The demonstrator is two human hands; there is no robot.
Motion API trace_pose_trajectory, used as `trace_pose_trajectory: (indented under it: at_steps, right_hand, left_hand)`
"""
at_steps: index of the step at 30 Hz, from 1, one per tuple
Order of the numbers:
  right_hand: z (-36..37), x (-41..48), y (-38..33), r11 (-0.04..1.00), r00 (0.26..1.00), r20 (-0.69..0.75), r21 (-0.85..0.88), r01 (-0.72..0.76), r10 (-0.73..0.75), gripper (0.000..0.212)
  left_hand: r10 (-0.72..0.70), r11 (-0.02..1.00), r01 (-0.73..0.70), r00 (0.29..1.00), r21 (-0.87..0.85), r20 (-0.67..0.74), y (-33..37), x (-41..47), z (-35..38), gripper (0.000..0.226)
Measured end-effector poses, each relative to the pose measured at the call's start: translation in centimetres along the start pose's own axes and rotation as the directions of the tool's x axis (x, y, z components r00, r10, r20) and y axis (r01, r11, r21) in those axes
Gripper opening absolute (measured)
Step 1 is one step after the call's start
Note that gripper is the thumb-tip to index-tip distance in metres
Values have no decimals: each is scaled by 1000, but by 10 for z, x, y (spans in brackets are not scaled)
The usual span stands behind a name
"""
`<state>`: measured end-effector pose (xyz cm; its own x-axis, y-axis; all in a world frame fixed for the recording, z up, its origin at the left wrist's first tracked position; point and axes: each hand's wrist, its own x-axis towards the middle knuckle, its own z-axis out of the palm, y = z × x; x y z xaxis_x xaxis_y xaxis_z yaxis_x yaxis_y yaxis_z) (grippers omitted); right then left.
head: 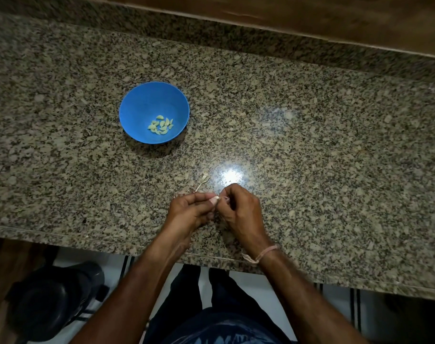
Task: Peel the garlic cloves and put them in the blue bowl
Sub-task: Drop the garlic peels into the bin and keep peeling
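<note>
The left hand (190, 209) pinches a garlic clove (213, 200) between thumb and fingertips above the near edge of the counter (310, 145). The right hand (241, 209), fingers curled, picks at the clove's tip. The blue bowl (137, 105), far left, holds peeled cloves (161, 124).

Home kitchen. Speckled granite counter (310, 135) with raised back ledge, wood panel (335, 16) behind. Blue bowl (137, 103) of peeled garlic (161, 125). Tiled floor (246, 284) below counter edge.
</note>
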<state>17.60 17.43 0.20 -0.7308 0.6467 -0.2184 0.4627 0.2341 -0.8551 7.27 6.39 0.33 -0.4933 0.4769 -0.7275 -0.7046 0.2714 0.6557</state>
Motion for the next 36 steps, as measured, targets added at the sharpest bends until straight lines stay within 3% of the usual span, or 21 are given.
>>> trace_pose_trajectory:
  at_steps: [2, 4, 5, 6, 8, 9, 10, 12, 14, 16, 18, 20, 24, 26, 30, 36]
  right_hand:
    - [1, 1, -3, 989, 995, 26, 110, -96, 94, 8]
    - [2, 2, -4, 924, 961, 109, 266, -275, 254, 12]
    - [2, 2, -3, 875, 936, 160, 336, -349, 312, 14]
    - [3, 0, -3, 813, 913, 204, 416, -407, 353, 15]
    - [2, -2, -6, 759, 904, 220, 492, -427, 366, 13]
    - [2, -2, -5, 814, 927, 167, 445, -374, 335, 13]
    - [2, -3, -4, 890, 955, 104, 348, -295, 277, 12]
    - [2, -4, -3, 976, 989, 39, 161, -145, 141, 9]
    - [5, -3, -2, 979, 991, 29, 148, -137, 134, 8]
    - [7, -3, -1, 946, 978, 47, 247, -209, 204, 9]
    - [8, -3, -1, 927, 971, 51, 291, -238, 234, 12]
    - [9, -6, 3, 958, 982, 10, 218, -187, 189, 10]
    - [8, -8, 9, 1000, 998, -64, -18, 3, -5, 18]
    - [7, -8, 5, 999, 997, -68, 41, 29, -26, 23]
    - [8, -6, 2, 959, 996, -49, 276, -61, 77, 13]
    - [2, 0, 7, 928, 995, 87, 364, -81, 53, 19]
  left_hand:
    - [138, 984, -134, 990, 121, -25, -1, 0, -2, 14]
    - [406, 813, -368, 914, 451, 15, 0, -2, -5, 11]
    - [469, 731, -419, 882, 539, 49, 0, -1, -6, 11]
    - [472, 716, -424, 880, 555, 63, -1, 0, -7, 12]
    - [312, 866, -302, 949, 399, 42, 1, 1, -8, 13]
    - [159, 964, -164, 986, 208, 41, 3, 1, -7, 14]
    - [3, 1000, -4, 997, 10, 73, 4, 0, -6, 15]
    - [-86, 989, 97, 991, -113, 100, 3, -2, -6, 16]
    - [70, 993, -73, 997, 91, 26, -2, 1, -7, 16]
    - [233, 938, -223, 973, 264, -4, -5, 1, -6, 14]
    - [200, 965, -193, 979, 177, -26, -5, 2, -5, 12]
    - [155, 985, -151, 987, 87, -35, -5, 1, -5, 13]
    - [225, 964, -212, 972, 159, -71, -7, 0, -5, 14]
    - [280, 940, -260, 958, 219, -66, -7, -1, -5, 14]
    - [408, 841, -368, 913, 396, -18, -4, -4, -4, 19]
    - [309, 924, -290, 950, 247, -41, 2, -5, -4, 29]
